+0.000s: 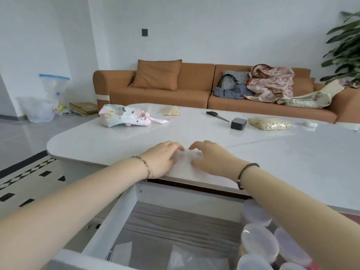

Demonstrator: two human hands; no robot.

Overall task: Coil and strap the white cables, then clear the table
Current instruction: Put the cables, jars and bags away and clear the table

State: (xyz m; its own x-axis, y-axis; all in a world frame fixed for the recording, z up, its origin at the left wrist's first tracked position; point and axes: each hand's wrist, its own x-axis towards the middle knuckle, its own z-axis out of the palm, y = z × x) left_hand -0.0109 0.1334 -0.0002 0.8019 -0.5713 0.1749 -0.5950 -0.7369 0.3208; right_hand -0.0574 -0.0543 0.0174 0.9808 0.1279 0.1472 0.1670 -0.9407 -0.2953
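At the near edge of the glossy white rounded table [272,152] we see a pale, blurred white bundle [186,156], apparently the white cables, lying between both hands. The left hand [162,159] lays its fingers [175,148] over the bundle's left side. The right hand [211,158] arches curved fingers [198,145] and its thumb around the right side. We cannot tell whether either hand actually grips it. Farther back lie black-handled scissors [216,115] and a small black box [238,123], and a white drawer [124,211] stands open below.
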